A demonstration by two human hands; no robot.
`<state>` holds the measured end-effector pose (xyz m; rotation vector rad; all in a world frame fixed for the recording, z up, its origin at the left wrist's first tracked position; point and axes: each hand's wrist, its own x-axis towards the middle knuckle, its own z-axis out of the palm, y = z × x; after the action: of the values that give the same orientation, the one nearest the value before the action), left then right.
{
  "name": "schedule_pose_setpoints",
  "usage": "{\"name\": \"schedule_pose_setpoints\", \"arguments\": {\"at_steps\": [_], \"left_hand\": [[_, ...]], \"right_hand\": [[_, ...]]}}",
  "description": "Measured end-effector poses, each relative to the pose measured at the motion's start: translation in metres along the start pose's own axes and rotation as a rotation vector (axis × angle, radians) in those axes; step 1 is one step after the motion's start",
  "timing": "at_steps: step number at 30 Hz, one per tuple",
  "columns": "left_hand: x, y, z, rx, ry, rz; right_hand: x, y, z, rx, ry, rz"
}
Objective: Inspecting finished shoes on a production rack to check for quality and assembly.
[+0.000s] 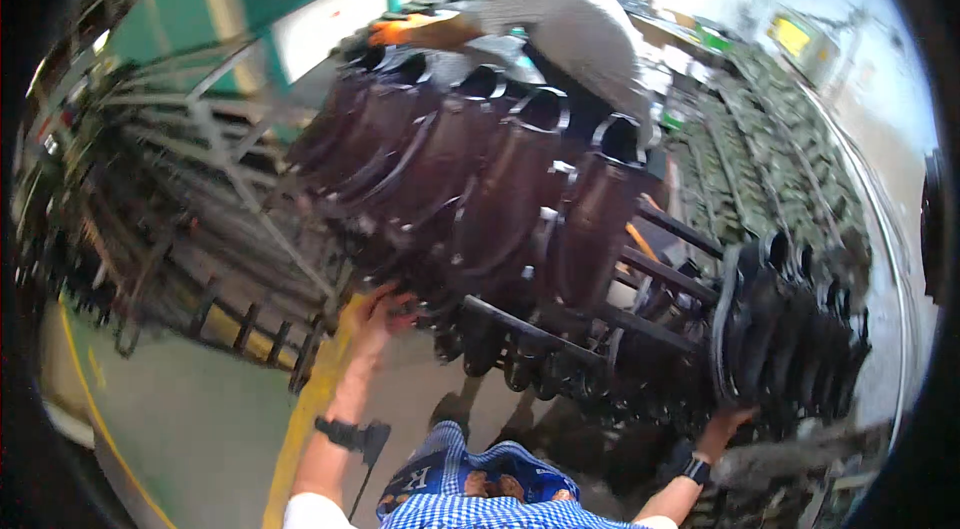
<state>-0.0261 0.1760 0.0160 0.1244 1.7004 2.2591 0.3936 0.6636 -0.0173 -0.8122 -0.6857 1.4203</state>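
Several dark brown leather shoes (510,194) stand in a row on a rack (535,329), toes down toward me and openings up. My left hand (385,312) is by the rack's lower left edge, its slightly blurred fingers apart, with nothing visible in them. At the right end stands a row of black shoes (755,329), tilted up on their ends. My right hand (728,426) is at the lower edge of these black shoes. Its fingers are partly hidden there, and I cannot tell whether they grip anything.
Across the rack a person (585,24) in a grey top leans over, an orange-gloved hand (400,31) near the brown shoes. Left is a metal-framed rack (215,129); right, rows of green shoe-shaped pieces (755,144). A yellow line (310,409) crosses the floor.
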Motion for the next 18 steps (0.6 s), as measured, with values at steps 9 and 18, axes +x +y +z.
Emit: {"name": "schedule_pose_setpoints", "arguments": {"at_steps": [9,18], "left_hand": [[0.012,-0.104,-0.157,0.056,0.059,-0.33],[-0.036,-0.173,-0.139,0.294,-0.077,-0.689]], "right_hand": [[-0.031,-0.03,-0.019,0.134,0.432,-0.241],[0.037,-0.145,-0.086,0.06,0.752,-0.356]]}}
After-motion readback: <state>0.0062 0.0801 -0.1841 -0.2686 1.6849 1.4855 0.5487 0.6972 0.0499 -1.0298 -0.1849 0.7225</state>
